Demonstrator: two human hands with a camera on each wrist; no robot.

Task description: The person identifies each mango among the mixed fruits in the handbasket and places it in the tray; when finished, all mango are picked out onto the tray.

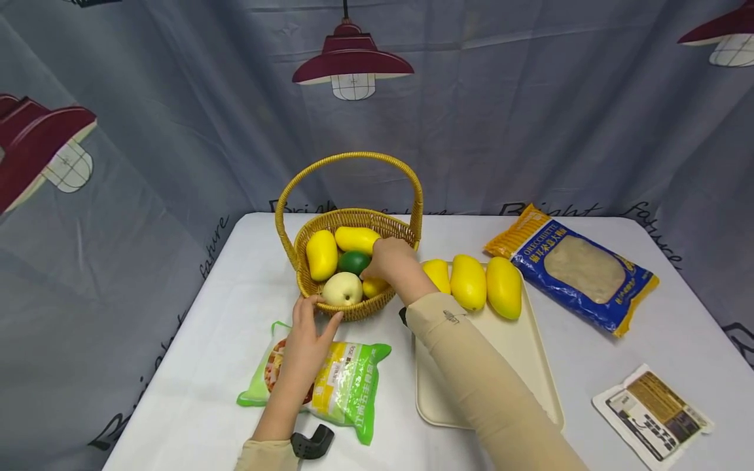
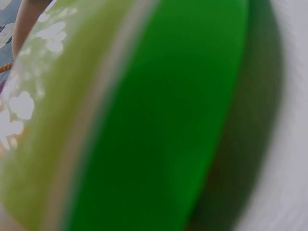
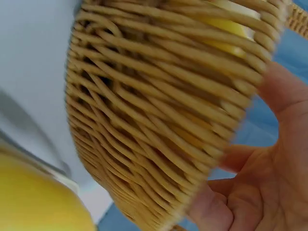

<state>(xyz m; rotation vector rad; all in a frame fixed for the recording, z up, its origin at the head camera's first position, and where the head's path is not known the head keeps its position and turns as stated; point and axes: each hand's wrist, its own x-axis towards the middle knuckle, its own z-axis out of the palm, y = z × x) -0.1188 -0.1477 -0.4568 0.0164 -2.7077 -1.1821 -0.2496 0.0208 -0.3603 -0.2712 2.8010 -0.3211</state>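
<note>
A wicker basket (image 1: 353,214) with a tall arched handle holds yellow mangoes (image 1: 322,255), a dark green fruit (image 1: 354,262) and a pale round pear (image 1: 342,289). At its front left, my left hand (image 1: 307,340) touches the rim, thumb and forefinger spread apart. My right hand (image 1: 397,265) reaches over the right rim among the fruit, close to the green fruit and a mango (image 1: 374,286). In the right wrist view, the basket's weave (image 3: 159,106) hides the right fingertips and whatever they touch. The left wrist view shows mostly a blurred green packet edge (image 2: 163,115).
A cream tray (image 1: 501,373) with three mangoes (image 1: 468,282) at its far end lies under my right forearm. Beneath my left arm is a green-and-yellow food packet (image 1: 347,379). A blue orecchiette bag (image 1: 577,271) and a small white-and-brown pouch (image 1: 654,418) lie on the right.
</note>
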